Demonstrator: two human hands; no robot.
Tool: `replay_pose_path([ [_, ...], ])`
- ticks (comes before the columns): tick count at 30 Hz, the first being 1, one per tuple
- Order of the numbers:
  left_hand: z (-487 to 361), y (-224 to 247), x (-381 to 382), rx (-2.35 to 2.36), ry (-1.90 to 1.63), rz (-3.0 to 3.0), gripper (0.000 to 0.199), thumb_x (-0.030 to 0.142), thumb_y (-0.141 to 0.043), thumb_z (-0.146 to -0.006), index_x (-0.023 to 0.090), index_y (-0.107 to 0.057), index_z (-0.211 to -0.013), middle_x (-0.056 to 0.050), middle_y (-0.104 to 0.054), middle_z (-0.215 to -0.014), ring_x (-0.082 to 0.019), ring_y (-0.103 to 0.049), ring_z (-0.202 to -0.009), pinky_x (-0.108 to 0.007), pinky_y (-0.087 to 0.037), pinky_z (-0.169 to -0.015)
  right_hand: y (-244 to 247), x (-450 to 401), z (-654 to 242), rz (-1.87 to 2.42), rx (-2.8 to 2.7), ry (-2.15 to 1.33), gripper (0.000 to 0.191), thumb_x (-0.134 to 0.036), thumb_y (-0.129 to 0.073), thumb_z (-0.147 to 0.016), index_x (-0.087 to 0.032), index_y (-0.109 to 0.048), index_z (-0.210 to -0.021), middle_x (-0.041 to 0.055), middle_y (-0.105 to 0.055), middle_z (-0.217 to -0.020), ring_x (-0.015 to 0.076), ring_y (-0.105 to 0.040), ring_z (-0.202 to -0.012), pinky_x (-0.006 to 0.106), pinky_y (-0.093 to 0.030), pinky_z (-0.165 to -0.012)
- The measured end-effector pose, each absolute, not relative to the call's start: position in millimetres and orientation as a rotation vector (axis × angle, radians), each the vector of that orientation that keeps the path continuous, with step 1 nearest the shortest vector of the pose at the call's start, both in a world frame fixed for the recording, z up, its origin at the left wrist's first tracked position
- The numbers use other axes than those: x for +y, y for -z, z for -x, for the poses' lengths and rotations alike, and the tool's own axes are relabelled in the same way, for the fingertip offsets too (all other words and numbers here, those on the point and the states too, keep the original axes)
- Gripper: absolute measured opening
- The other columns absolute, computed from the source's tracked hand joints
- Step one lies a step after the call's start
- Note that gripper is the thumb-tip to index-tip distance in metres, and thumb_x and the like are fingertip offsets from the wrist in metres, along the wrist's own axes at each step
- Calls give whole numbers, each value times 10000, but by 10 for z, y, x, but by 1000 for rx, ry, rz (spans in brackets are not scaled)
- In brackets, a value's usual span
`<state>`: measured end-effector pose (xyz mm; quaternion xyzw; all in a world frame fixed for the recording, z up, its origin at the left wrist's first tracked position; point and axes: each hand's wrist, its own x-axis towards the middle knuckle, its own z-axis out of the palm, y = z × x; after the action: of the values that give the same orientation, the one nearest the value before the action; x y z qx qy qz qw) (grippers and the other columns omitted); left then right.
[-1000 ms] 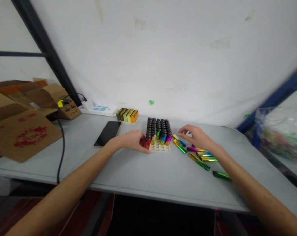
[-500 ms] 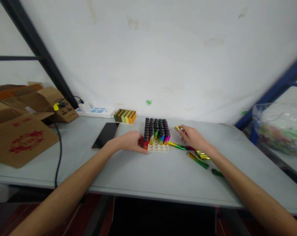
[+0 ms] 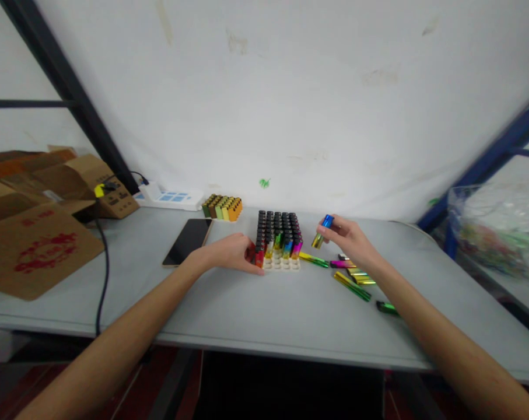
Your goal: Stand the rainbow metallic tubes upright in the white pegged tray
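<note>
Raised just right of the white tray point(image 3: 281, 265), my right hand point(image 3: 349, 236) pinches a shiny blue-and-gold lighter point(image 3: 322, 231). Black-topped lighters point(image 3: 278, 224) stand upright in rows in the tray. Its front holes show bare, and shiny coloured lighters make up the front row. My left hand point(image 3: 233, 252) is curled at the tray's left front corner, thumb along the front edge, beside a red lighter point(image 3: 259, 255); its other fingertips are partly hidden. Loose on the table lie a yellow-green lighter point(image 3: 314, 260), a pink one point(image 3: 342, 264) and a gold-green one point(image 3: 352, 286).
A phone point(image 3: 188, 242) lies left of the tray. Behind it are a block of yellow and green lighters point(image 3: 223, 207) and a white power strip point(image 3: 172, 199). Cardboard boxes point(image 3: 49, 245) and a black cable point(image 3: 104, 274) are at left; a clear plastic bag point(image 3: 500, 233) is at right.
My right hand has lifted slightly and turned the lighter, so its blue end now points up. My left hand and the tray have stayed in place.
</note>
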<state>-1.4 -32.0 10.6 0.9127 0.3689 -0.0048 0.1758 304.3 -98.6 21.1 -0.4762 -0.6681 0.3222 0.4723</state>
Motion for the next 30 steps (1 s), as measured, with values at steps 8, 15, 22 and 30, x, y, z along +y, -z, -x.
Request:
replay_pose_path([
  [8, 10, -110, -323, 1051, 31, -2595, 550, 728, -674, -684, 178, -664, -673, -31, -662, -617, -174, -589, -579, -287, -390, -569, -178, -1127, -2848, 912, -1569, -1240, 290, -516, -551, -964, -237, -493, -1014, -25, -557, -819, 122, -548, -689, 274, -508, -634],
  [15, 14, -100, -318, 1020, 13, -2597, 540, 714, -671, -700, 175, -669, -690, -28, -670, -625, -168, -588, -577, -280, -383, -557, -82, -1103, -2806, 1117, -1483, -1169, 468, -649, -486, -938, -220, -443, -756, -80, -272, -602, 86, -242, -484, 215, -217, -424],
  [22, 14, -85, -309, 1029, -3, -2600, 557, 739, -670, -680, 182, -660, -674, -29, -668, -621, -169, -586, -571, -279, -373, -543, -34, -1112, -2774, 1238, -1581, -949, 571, -665, -451, -932, -214, -401, -585, -50, -317, -518, 100, -297, -472, 250, -228, -445],
  [30, 8, -97, -308, 1054, 15, -2598, 558, 746, -675, -668, 189, -657, -668, -30, -663, -615, -175, -583, -564, -289, -376, -554, 32, -1049, -2752, 1196, -1303, -1239, 436, -521, -394, -906, -231, -365, -582, -72, -253, -490, 89, -183, -414, 230, -161, -387],
])
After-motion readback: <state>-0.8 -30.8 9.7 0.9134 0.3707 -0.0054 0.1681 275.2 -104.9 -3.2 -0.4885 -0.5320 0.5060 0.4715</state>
